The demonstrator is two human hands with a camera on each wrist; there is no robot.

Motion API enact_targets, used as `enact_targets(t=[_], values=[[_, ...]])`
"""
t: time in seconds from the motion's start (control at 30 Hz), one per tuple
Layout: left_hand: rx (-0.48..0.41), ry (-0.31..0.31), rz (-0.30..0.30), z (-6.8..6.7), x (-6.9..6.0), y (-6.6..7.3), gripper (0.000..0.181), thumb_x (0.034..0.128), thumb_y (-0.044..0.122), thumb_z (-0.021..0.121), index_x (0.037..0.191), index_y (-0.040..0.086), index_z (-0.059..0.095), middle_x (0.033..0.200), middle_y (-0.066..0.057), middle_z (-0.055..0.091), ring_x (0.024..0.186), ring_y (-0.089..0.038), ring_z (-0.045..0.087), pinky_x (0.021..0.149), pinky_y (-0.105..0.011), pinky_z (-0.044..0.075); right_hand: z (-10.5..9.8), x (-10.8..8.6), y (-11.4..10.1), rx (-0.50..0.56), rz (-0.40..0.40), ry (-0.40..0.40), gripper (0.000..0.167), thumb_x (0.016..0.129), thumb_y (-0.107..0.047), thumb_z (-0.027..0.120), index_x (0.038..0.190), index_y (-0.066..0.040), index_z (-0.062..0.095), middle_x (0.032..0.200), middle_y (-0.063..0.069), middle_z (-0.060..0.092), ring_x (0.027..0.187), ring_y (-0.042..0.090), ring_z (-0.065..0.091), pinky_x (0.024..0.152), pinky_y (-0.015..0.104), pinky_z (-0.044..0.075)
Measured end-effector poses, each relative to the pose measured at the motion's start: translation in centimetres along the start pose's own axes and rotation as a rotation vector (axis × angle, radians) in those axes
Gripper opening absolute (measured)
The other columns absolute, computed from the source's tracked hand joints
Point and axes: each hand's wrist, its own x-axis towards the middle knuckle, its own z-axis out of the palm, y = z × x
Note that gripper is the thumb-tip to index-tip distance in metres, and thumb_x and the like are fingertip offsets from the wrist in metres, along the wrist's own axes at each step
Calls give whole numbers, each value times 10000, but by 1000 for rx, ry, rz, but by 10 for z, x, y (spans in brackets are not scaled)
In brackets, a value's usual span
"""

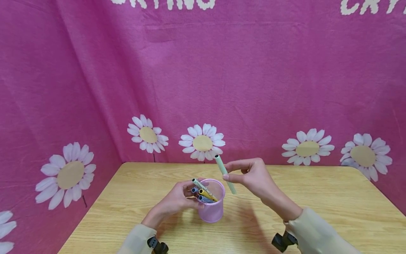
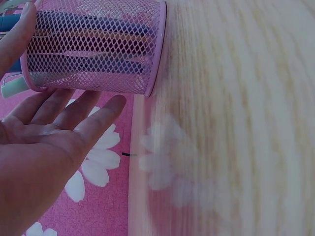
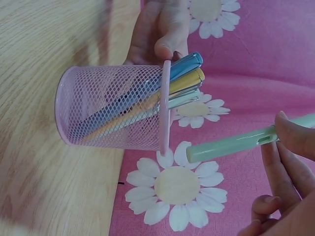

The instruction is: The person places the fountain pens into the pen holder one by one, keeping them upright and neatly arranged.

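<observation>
Between thumb and fingertips, my right hand (image 1: 258,180) pinches a light green pen (image 1: 231,186), tilted in the air just right of a pink mesh pen cup (image 1: 211,212). The pen's lower end is apart from the rim, as the right wrist view also shows. My left hand (image 1: 176,200) holds the cup's left side near the rim, thumb in front and fingers behind. Several pens lean left inside: a yellow pen (image 3: 192,81), a blue pen (image 3: 186,64), a pale green pen (image 3: 183,100) and darker ones partly hidden. The cup stands upright on the table.
A light wood table (image 1: 127,187) lies under both hands. Behind it and at the left hangs a pink cloth (image 1: 247,88) printed with white daisies. Each wrist wears a black camera mount (image 1: 283,241).
</observation>
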Motion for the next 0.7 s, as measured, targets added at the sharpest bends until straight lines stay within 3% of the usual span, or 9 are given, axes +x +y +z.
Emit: enact_targets(t=[0.1, 0.2, 0.37, 0.7], values=[[6, -7, 5, 0, 0, 0, 708, 848, -78, 827, 1496, -35, 545, 1347, -199, 650, 1107, -266, 678, 955, -365, 587, 1, 1, -3, 10, 6, 9, 243, 802, -132, 921, 1027, -74, 849, 989, 36, 797, 759, 180, 467, 604, 270, 367], [12, -10, -2, 0, 0, -1, 684, 860, -62, 826, 1488, -29, 558, 1373, -204, 636, 1102, -263, 674, 955, -361, 585, 2, 2, -5, 20, 3, 15, 234, 815, -135, 914, 1029, -70, 847, 1005, 34, 798, 829, 169, 535, 671, 268, 428], [10, -7, -24, -2, -1, 0, 656, 870, -50, 824, 1479, 10, 588, 1393, -188, 628, 1125, -274, 663, 971, -369, 579, 6, 3, -8, 45, 5, 17, 223, 838, -136, 900, 1046, -76, 846, 1034, 28, 800, 1067, 202, 638, 925, 344, 497], [5, -9, -28, -1, 0, 1, 691, 868, -40, 827, 1504, 21, 563, 1331, -158, 661, 1151, -296, 659, 980, -390, 577, 19, 8, 0, 136, -25, 38, 258, 850, -115, 892, 1085, -30, 827, 1001, 58, 803, 1067, 198, 677, 1058, 372, 473]])
